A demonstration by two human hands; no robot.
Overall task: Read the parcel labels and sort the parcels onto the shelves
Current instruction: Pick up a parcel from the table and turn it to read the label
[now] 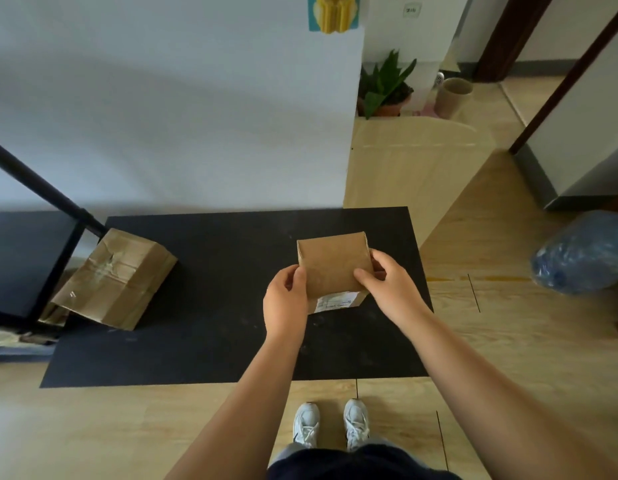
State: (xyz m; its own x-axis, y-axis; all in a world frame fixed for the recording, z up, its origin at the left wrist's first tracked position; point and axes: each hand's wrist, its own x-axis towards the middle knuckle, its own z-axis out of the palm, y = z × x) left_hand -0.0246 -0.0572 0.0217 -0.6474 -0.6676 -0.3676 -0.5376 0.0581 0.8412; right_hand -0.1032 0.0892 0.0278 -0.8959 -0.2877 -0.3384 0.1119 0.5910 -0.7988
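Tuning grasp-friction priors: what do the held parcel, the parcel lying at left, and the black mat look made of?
Held parcel: looks like matte brown cardboard, crisp edges, white paper label on its near face.
Left parcel: seemingly kraft cardboard or paper wrap, heavily creased, glossy clear tape across the top.
Black mat: thin matte sheet, dusty and scuffed; rubber, foam or board, cannot tell.

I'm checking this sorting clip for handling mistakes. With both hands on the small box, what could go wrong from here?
The label sits on the near side face of the small box, partly behind the left hand, so it may be misread. The right hand grips only a corner; the box might slip onto the black mat.
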